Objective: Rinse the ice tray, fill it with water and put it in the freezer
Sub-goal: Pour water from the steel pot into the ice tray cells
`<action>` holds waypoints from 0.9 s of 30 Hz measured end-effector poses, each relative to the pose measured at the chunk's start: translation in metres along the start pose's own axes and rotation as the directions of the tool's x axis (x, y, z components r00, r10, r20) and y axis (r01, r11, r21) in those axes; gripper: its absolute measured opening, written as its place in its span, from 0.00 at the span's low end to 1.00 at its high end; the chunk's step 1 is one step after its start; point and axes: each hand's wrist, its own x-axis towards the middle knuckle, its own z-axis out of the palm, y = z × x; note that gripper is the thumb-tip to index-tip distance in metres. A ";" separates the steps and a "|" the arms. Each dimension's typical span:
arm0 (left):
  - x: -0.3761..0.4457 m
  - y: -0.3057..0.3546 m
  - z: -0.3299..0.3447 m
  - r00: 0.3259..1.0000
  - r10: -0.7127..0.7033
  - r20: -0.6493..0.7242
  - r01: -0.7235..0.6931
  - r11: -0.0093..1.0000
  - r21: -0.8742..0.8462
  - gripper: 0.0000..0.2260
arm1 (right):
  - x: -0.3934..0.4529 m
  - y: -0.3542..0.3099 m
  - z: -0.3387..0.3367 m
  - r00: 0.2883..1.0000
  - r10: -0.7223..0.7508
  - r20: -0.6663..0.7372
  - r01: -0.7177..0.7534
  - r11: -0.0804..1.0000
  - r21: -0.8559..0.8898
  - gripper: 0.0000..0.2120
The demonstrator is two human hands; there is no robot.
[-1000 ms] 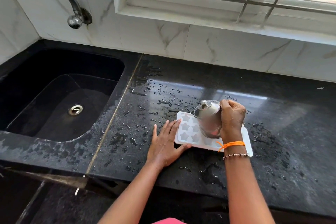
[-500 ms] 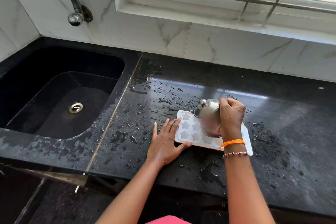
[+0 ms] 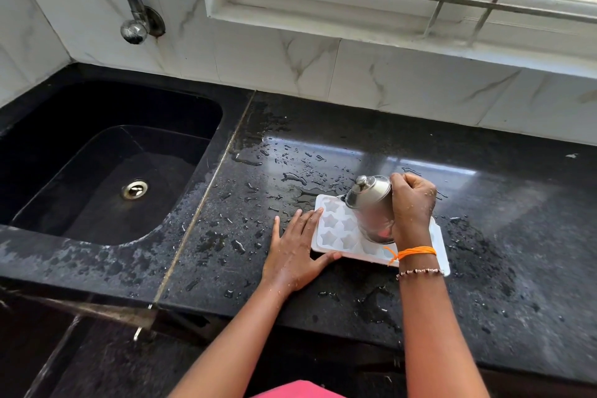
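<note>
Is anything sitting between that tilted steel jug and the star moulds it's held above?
Nothing visible does. The right hand holds the lidded steel jug tilted directly over the white star-mould ice tray; the left hand rests at the tray's left edge, clear of the moulds.

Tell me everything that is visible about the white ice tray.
The ice tray is white, looks like plastic or silicone, and has star-shaped moulds. It lies flat on the wet black counter, right of the sink. The left hand presses against its left end; the right hand tilts a steel kettle over it, hiding its middle.
</note>
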 end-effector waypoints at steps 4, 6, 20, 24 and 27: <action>0.001 0.000 0.000 1.000 -0.001 -0.003 0.001 1.000 -0.002 0.42 | 0.001 0.000 -0.001 1.000 0.010 -0.005 -0.010 1.000 0.017 0.16; 0.000 0.000 -0.001 1.000 0.000 -0.001 0.000 1.000 0.002 0.42 | 0.000 -0.001 -0.001 1.000 0.026 -0.001 -0.026 0.998 0.053 0.17; 0.000 -0.001 0.001 1.000 0.004 -0.014 -0.004 1.000 0.015 0.42 | -0.002 -0.008 -0.008 0.942 0.334 -0.038 -0.273 0.826 0.493 0.15; 0.001 -0.001 0.002 1.000 0.003 -0.007 -0.002 0.999 0.034 0.44 | -0.001 -0.007 -0.015 0.893 0.447 -0.050 -0.343 0.748 0.568 0.13; 0.001 -0.001 0.002 1.000 0.002 -0.010 -0.002 1.000 0.024 0.46 | -0.003 -0.010 -0.019 0.901 0.428 -0.071 -0.316 0.761 0.566 0.13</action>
